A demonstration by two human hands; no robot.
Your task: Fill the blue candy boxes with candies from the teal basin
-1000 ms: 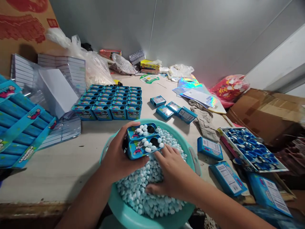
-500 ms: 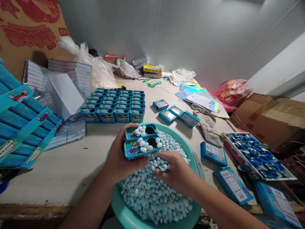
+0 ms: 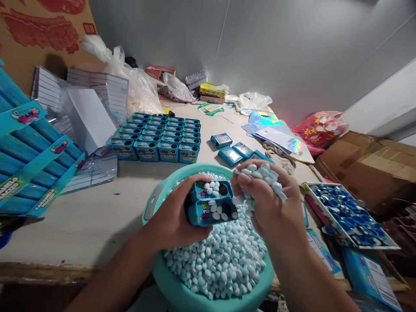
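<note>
Blue containers, a pair held above the pale candies in the turquoise basin, should handle light, stiff and slightly slick, best taken by their outer sides, where your left hand wraps its fingers around both. Your right hand, close beside them, cups its half-curled fingers around a loose handful likely to slip, near the table's front edge.
</note>
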